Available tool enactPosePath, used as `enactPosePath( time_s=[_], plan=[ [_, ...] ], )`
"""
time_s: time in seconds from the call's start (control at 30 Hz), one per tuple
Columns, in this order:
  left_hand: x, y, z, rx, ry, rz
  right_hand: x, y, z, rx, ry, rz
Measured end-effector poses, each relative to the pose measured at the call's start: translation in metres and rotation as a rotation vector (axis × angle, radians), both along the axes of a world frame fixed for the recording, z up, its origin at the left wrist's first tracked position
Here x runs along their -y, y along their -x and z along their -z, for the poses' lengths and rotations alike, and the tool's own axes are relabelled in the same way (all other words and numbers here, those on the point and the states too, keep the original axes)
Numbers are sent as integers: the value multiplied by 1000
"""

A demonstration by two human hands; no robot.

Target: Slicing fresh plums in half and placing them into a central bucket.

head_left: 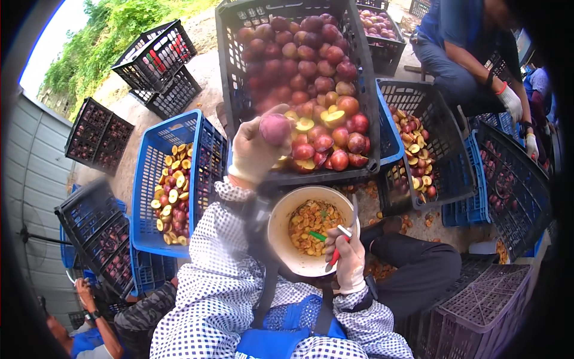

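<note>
My left hand (254, 146), in a pale glove, grips a whole purple-red plum (275, 129) above the near side of a black crate (222, 72). That crate holds many whole plums, with several cut ones showing yellow flesh. In my right hand (350, 263), also gloved, is a knife (355, 210) with a red handle, its thin blade pointing up beside the rim of a cream bucket (280, 239). Orange-brown plum pits and scraps (314, 224) lie in the bucket, with a green stick-like piece (317, 236) among them.
A blue crate (140, 209) of cut plums stands left; another black crate (448, 149) of halves stands right. Stacked crates (149, 60) are at far left, a dark crate (478, 311) at lower right. Co-workers sit at upper right (466, 66) and lower left (98, 335). Scraps litter the ground.
</note>
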State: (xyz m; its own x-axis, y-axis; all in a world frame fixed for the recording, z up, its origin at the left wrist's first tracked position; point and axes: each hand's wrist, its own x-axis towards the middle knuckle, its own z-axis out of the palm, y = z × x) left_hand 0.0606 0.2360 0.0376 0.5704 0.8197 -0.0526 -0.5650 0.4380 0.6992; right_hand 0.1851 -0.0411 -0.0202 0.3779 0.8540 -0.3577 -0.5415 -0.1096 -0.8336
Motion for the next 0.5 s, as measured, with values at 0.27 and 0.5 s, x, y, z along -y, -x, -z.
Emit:
enactPosePath(
  time_s=[0.27,0.5],
  plan=[
    [141,31,5,206,179,153,13,12,-49,242,-203,-2],
    [203,63,31,-481,-150,328,26,37,-55,276,-134,-98]
  ],
)
